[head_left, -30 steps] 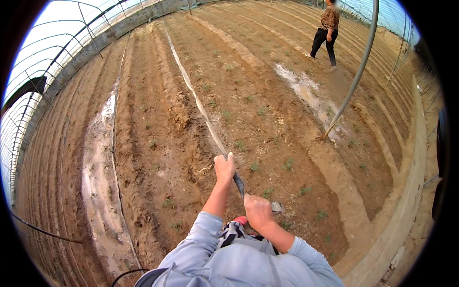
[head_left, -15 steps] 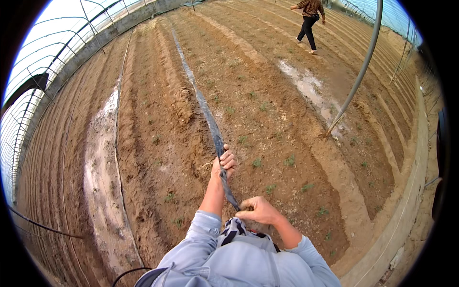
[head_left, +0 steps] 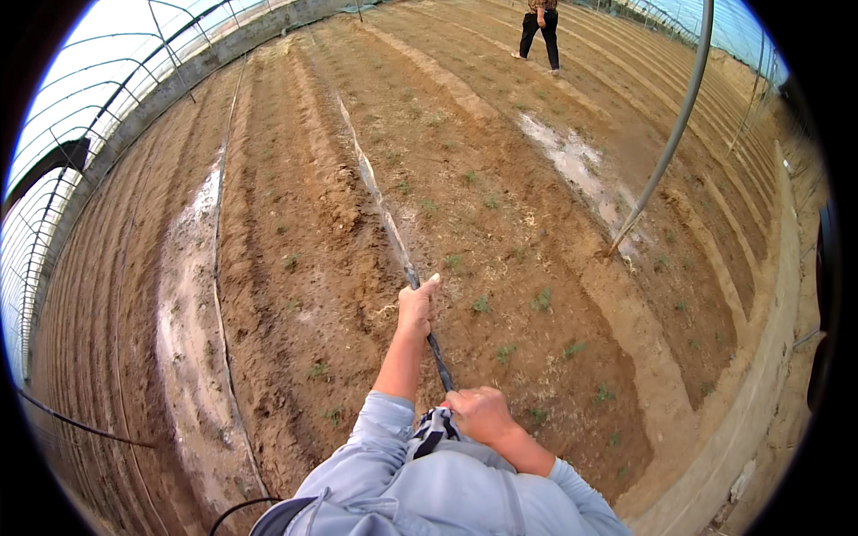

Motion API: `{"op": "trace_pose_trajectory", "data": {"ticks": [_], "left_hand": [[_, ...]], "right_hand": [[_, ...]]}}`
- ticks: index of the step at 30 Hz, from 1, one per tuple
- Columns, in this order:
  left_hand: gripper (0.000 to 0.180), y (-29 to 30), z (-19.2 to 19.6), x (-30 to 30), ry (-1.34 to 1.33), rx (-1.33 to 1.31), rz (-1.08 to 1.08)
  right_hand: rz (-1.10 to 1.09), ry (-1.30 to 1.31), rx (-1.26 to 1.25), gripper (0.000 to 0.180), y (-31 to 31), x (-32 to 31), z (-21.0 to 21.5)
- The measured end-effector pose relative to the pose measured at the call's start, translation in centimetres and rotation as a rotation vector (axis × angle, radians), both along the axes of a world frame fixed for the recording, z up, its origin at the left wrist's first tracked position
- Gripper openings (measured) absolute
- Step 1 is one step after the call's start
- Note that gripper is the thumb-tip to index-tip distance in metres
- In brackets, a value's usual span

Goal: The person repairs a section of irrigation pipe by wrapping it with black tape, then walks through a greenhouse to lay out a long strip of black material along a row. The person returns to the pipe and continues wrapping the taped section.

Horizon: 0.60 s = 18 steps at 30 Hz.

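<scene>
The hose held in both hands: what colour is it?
Black hose, paler with mud further out along the soil; the head view shows it.

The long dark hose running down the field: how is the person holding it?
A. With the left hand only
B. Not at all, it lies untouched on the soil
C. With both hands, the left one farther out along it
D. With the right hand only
C: the left hand grips the hose farther out, while the right hand holds it close to the body.
</scene>
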<state>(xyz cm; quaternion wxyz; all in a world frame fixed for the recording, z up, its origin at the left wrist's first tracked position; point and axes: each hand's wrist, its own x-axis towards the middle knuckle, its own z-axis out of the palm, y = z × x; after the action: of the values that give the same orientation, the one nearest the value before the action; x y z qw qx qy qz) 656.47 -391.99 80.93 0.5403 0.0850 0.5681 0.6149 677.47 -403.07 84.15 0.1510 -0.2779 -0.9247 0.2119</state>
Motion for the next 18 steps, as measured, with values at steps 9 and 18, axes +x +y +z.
{"op": "trace_pose_trajectory", "data": {"ticks": [9, 18], "left_hand": [[0.047, 0.0, 1.9, -0.2, -0.742, 0.533, -0.061], [0.024, 0.4, 1.0, 0.8, -0.319, 0.257, 0.25]], "right_hand": [[-0.317, 0.72, -1.158, 0.029, 3.7, -2.5, -0.9], [-0.287, 0.438, -0.982, 0.016, 4.4, -3.1, 0.2]]}}
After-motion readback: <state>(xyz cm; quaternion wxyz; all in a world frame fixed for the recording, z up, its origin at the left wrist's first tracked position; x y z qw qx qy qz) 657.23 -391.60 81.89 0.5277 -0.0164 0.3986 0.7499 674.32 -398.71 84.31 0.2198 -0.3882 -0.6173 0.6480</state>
